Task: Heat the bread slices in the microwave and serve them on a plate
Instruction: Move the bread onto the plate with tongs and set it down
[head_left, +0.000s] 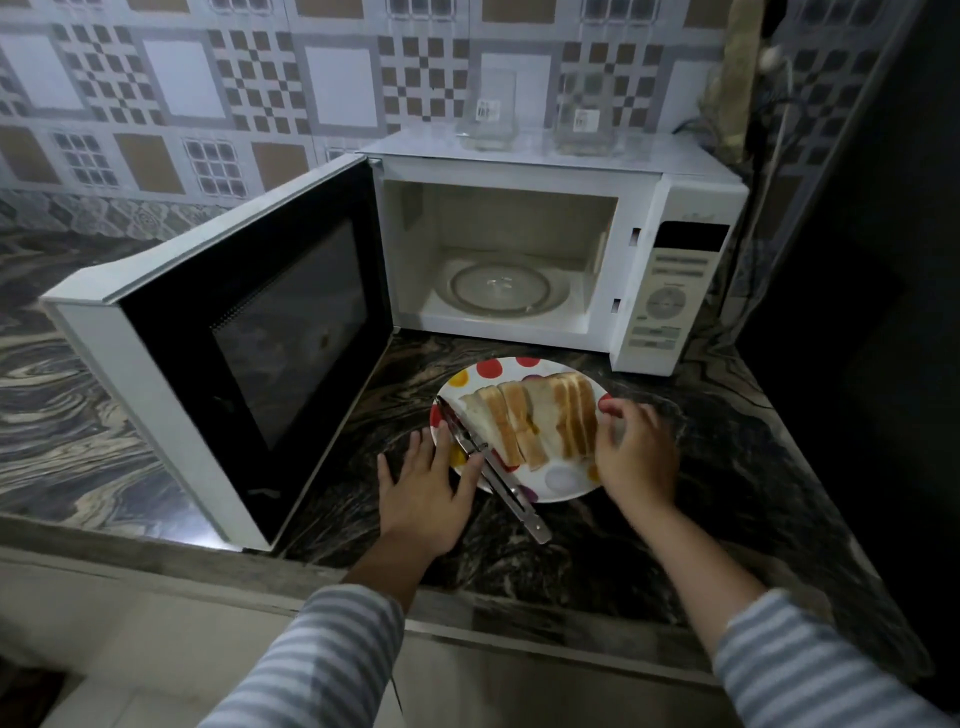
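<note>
A white plate (563, 480) with coloured dots sits on the dark marble counter in front of the microwave (680, 208). Several bread slices (535, 415) lean in a row on it, and metal tongs (501, 475) lie across its left side. My left hand (426, 488) lies with straight fingers at the plate's left rim, touching the tongs. My right hand (636, 452) hovers with loosely curled fingers at the plate's right rim, beside the slices, holding nothing. The microwave door (249, 338) stands wide open; the glass turntable (498, 288) inside is bare.
Two empty glass jars (488, 111) stand on top of the microwave. The open door blocks the counter to the left of the plate. A dark wall closes the right side. The counter's front edge (467, 608) runs just below my forearms.
</note>
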